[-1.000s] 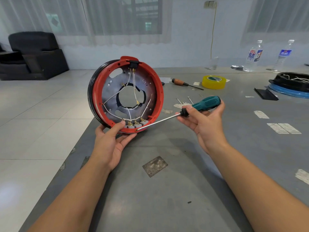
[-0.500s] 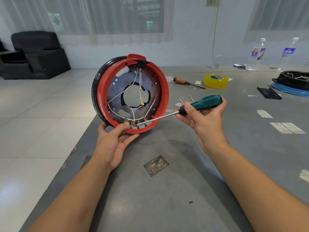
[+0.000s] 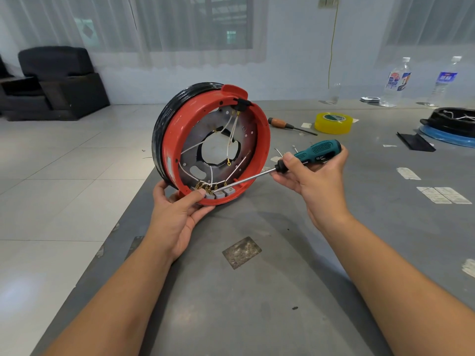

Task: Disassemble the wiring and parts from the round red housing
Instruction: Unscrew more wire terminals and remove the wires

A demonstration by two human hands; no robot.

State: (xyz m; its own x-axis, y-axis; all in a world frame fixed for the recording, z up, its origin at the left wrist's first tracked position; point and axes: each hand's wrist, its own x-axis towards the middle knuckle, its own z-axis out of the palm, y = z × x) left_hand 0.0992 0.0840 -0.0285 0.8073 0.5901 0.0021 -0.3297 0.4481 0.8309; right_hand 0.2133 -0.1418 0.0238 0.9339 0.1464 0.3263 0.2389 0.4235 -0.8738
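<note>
We tip the red housing point(image 3: 177, 140) on edge on the bench point(image 3: 257, 304), left hand point(image 3: 177, 217) gripping its lower rim to expose the terminals point(image 3: 218, 192); right hand point(image 3: 316, 176) wraps the screwdriver point(image 3: 317, 152), tip reaching them.

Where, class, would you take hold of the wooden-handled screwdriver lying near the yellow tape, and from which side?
Grip the wooden-handled screwdriver by its thick brown handle, at its left end, coming down from above. It lies flat on the table, its thin dark shaft pointing right toward the yellow tape roll, so the handle looks like the fuller, freer hold.
</note>
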